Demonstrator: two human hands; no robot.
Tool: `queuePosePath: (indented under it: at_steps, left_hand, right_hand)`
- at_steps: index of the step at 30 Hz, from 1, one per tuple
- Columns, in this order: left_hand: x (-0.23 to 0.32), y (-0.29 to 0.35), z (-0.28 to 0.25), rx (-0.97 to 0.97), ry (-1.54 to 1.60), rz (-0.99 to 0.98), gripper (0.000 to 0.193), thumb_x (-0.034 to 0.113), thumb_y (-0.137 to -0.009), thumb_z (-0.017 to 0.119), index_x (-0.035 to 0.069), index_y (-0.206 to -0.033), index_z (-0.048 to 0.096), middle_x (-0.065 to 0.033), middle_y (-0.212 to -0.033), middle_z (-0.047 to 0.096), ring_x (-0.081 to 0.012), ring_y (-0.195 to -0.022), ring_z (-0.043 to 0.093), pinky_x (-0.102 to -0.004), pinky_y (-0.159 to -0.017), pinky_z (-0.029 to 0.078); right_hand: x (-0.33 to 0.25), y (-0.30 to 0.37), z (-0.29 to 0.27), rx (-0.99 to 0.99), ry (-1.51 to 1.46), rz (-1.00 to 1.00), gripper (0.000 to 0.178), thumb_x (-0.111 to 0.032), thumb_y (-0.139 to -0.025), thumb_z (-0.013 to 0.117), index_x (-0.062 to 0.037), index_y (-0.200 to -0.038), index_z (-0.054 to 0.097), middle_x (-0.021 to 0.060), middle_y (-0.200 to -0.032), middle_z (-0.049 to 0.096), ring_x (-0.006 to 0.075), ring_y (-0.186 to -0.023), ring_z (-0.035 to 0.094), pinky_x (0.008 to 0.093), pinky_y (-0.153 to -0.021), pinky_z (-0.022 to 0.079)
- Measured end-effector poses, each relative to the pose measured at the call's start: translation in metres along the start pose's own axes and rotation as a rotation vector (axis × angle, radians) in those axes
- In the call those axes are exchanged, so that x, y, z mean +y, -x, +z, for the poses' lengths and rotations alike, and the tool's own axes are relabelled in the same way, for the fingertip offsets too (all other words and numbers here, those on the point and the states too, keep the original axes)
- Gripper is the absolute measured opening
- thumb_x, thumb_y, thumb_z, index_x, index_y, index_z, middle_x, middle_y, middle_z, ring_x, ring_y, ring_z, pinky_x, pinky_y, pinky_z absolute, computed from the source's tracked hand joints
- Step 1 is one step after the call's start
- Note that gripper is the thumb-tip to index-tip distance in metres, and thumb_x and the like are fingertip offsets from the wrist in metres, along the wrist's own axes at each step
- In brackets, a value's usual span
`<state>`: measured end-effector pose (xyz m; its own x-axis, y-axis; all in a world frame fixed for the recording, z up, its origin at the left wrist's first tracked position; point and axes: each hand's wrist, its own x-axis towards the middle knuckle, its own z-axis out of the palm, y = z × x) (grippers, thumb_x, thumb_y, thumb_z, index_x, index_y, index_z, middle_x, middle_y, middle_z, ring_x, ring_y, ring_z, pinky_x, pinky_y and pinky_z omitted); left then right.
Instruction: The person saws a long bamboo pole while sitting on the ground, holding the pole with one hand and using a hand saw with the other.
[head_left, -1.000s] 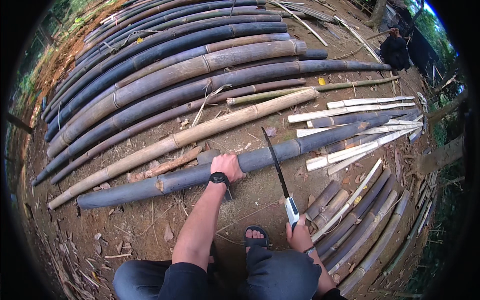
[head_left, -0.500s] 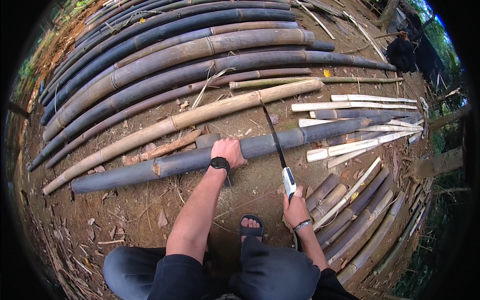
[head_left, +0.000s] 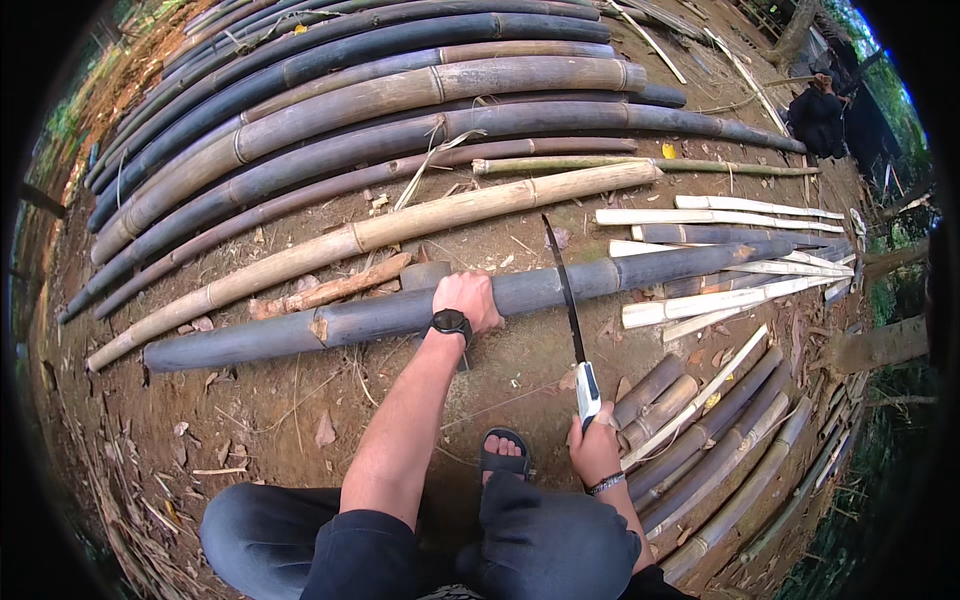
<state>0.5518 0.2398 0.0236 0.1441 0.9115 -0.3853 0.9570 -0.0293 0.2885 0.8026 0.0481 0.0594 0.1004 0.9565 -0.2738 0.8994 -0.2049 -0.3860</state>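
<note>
A long dark bamboo pole [head_left: 400,314] lies crosswise in front of me. My left hand [head_left: 468,302], with a watch at the wrist, is closed round the pole near its middle. In my right hand [head_left: 595,448] is the white and black handle of a hand saw [head_left: 586,386]. The saw's dark blade crosses over the pole to the right of my left hand, its tip reaching beyond the far side. Whether the teeth sit in a cut is too small to tell. Just beyond lies a pale tan bamboo pole [head_left: 400,226].
Several thick bamboo poles [head_left: 400,92] lie side by side at the back. Split pale strips [head_left: 715,216] lie at right, and shorter bamboo pieces [head_left: 700,440] near my right arm. A short log [head_left: 345,284] lies behind the dark pole. A person [head_left: 818,115] sits far right.
My right hand and the saw have drawn back toward me, so less of the blade extends past the pole. My left hand keeps its hold; the whole view has shifted slightly.
</note>
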Motion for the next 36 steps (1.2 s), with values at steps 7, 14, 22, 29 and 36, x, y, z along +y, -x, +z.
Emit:
queuePosePath:
  at_steps: [7, 14, 22, 29, 36]
  left_hand:
    - [0.001, -0.002, 0.003, 0.070, -0.026, 0.018, 0.062, 0.049, -0.065, 0.080, 0.000, -0.101, 0.068, -0.0201, -0.095, 0.073, -0.0322, -0.090, 0.072, -0.0398, -0.080, 0.058]
    - [0.006, 0.003, -0.004, 0.048, -0.028, 0.004, 0.065, 0.047, -0.064, 0.081, -0.001, -0.104, 0.066, -0.0203, -0.097, 0.073, -0.0326, -0.092, 0.072, -0.0390, -0.082, 0.057]
    - [0.005, 0.001, -0.004, 0.011, -0.012, -0.005, 0.066, 0.049, -0.065, 0.081, -0.001, -0.104, 0.066, -0.0208, -0.097, 0.073, -0.0322, -0.093, 0.072, -0.0394, -0.084, 0.057]
    - [0.001, -0.002, 0.004, 0.152, -0.016, 0.032, 0.064, 0.046, -0.064, 0.081, 0.000, -0.104, 0.065, -0.0204, -0.095, 0.073, -0.0325, -0.090, 0.072, -0.0397, -0.081, 0.058]
    - [0.009, 0.000, 0.010, 0.026, 0.007, 0.030, 0.063, 0.045, -0.063, 0.081, -0.001, -0.102, 0.066, -0.0208, -0.097, 0.072, -0.0320, -0.089, 0.072, -0.0387, -0.080, 0.058]
  right_hand:
    - [0.008, 0.025, -0.004, 0.094, -0.089, -0.081, 0.044, -0.022, -0.096, 0.058, 0.0071, -0.118, 0.032, 0.0342, -0.070, 0.061, 0.0534, -0.069, 0.061, 0.0597, -0.058, 0.048]
    - [-0.007, 0.014, -0.008, 0.114, -0.066, -0.140, 0.039, -0.021, -0.098, 0.055, 0.0076, -0.116, 0.035, 0.0340, -0.070, 0.061, 0.0522, -0.069, 0.062, 0.0585, -0.056, 0.049]
    - [0.003, 0.016, 0.002, 0.048, 0.002, -0.079, 0.048, -0.023, -0.096, 0.056, 0.0095, -0.121, 0.032, 0.0341, -0.072, 0.061, 0.0528, -0.069, 0.062, 0.0609, -0.060, 0.048]
    - [0.023, -0.004, -0.003, -0.041, -0.037, -0.049, 0.048, -0.022, -0.096, 0.057, 0.0098, -0.120, 0.031, 0.0347, -0.070, 0.060, 0.0541, -0.068, 0.060, 0.0604, -0.058, 0.047]
    - [0.005, -0.041, -0.003, -0.034, -0.033, -0.044, 0.042, -0.020, -0.097, 0.056, 0.0097, -0.117, 0.034, 0.0352, -0.071, 0.060, 0.0528, -0.071, 0.062, 0.0578, -0.056, 0.049]
